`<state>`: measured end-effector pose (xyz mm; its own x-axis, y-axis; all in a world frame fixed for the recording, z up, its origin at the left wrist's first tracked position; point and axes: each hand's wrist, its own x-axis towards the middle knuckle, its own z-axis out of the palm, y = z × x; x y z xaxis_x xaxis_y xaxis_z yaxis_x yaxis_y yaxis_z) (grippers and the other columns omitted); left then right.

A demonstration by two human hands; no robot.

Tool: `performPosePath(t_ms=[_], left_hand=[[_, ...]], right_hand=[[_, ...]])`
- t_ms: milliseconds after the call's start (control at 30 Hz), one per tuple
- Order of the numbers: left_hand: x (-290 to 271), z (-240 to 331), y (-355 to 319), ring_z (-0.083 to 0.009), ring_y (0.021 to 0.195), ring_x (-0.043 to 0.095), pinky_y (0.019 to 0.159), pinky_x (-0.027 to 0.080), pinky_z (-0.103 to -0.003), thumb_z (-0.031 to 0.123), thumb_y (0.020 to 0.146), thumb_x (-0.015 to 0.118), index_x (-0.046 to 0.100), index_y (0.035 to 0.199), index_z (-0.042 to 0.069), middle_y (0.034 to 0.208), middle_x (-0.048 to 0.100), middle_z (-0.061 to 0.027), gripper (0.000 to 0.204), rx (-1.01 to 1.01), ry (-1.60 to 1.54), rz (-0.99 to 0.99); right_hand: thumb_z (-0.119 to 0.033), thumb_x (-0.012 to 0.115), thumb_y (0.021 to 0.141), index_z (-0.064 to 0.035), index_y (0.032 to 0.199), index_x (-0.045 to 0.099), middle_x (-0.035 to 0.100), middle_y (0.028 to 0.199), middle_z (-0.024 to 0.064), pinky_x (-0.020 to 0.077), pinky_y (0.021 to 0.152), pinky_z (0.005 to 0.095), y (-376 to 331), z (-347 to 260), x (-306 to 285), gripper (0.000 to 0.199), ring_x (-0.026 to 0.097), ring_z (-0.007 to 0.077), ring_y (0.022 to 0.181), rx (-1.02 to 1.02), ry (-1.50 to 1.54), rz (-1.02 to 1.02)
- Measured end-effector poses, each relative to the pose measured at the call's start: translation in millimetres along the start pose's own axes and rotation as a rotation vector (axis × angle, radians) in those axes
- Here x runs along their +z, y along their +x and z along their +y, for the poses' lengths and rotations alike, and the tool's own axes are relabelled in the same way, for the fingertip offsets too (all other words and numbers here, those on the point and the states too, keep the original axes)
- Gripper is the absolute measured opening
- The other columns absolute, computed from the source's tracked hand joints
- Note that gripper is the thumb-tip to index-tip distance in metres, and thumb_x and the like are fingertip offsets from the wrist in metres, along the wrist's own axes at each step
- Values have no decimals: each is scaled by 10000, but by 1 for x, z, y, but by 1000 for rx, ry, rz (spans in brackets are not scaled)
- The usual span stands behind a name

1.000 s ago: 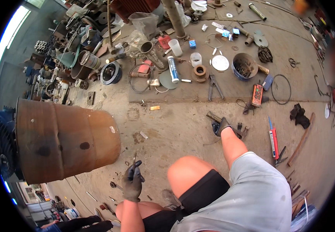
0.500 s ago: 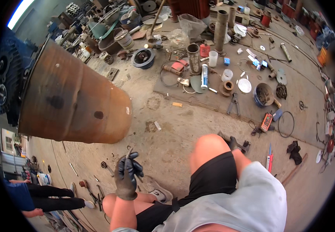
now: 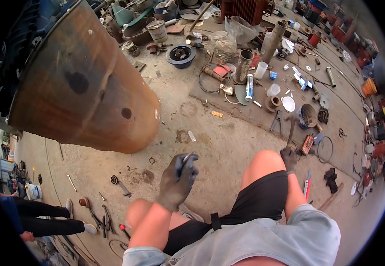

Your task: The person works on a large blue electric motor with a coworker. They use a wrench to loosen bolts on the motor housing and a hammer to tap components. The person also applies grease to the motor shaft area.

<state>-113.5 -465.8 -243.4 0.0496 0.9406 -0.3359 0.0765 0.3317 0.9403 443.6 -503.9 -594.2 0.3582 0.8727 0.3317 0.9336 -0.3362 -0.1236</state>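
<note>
My left hand, in a dark coated glove, is raised in front of my knees. Its fingers are closed round a thin metal rod, mostly hidden by the glove. My gloved right hand, beside my right knee, grips a hammer by its handle, the head pointing up and away from me. Left of my hands lies a large rusty, tapered metal drum on its side. On the concrete between drum and left hand are a small metal ring and a rod with a ring end.
Beyond lie metal pipes, a sealant tube, pliers and a bucket. An orange-red boxed device and a red-and-blue tube are at right. Another person's legs show at lower left.
My right hand has swung the hammer upright from low beside my knee. The left hand has turned and shifted right, still holding the rod. The whole view has tilted.
</note>
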Motion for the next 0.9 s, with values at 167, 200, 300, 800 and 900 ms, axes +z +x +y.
performPosePath(t_ms=[167, 200, 300, 800, 900], left_hand=[[14, -116, 109, -191, 862, 734, 799, 582, -337, 266, 1073, 558, 639, 1325, 17, 1017, 750, -118, 364, -186, 156, -162], [18, -160, 140, -200, 885, 747, 833, 583, -343, 258, 1055, 568, 657, 1326, 26, 1066, 760, -112, 367, -234, 369, -278], [22, -273, 183, -204, 985, 715, 880, 568, -346, 310, 1061, 553, 658, 1334, 15, 1141, 739, -129, 416, -329, 928, -524], [93, -313, 310, -227, 1379, 581, 1138, 456, -371, 625, 1069, 501, 582, 1455, -3, 1458, 626, -164, 741, -399, -205, -352], [91, -207, 356, -285, 1351, 589, 1178, 438, -438, 565, 1088, 522, 427, 1565, 14, 1487, 583, -185, 735, -31, -669, -456]], right_hand=[[-323, 708, 988, -74, 1143, 722, 722, 1015, 172, 552, 800, 491, 90, -100, -93, 294, 703, 406, 901, 90, 539, 22], [-337, 699, 996, -56, 1141, 727, 729, 988, 184, 549, 815, 488, 106, -111, -99, 317, 705, 404, 910, 49, 547, -58], [-386, 687, 1001, -14, 1129, 734, 742, 937, 206, 544, 833, 473, 150, -155, -132, 396, 712, 389, 921, 142, 550, -283], [-344, 780, 979, -38, 1113, 718, 764, 883, 173, 586, 732, 371, 157, -326, -127, 339, 750, 292, 780, 11, 529, -377], [-357, 776, 967, -44, 1140, 724, 773, 1012, 178, 604, 833, 424, 185, -372, -72, 362, 754, 332, 915, -149, 625, -621]])
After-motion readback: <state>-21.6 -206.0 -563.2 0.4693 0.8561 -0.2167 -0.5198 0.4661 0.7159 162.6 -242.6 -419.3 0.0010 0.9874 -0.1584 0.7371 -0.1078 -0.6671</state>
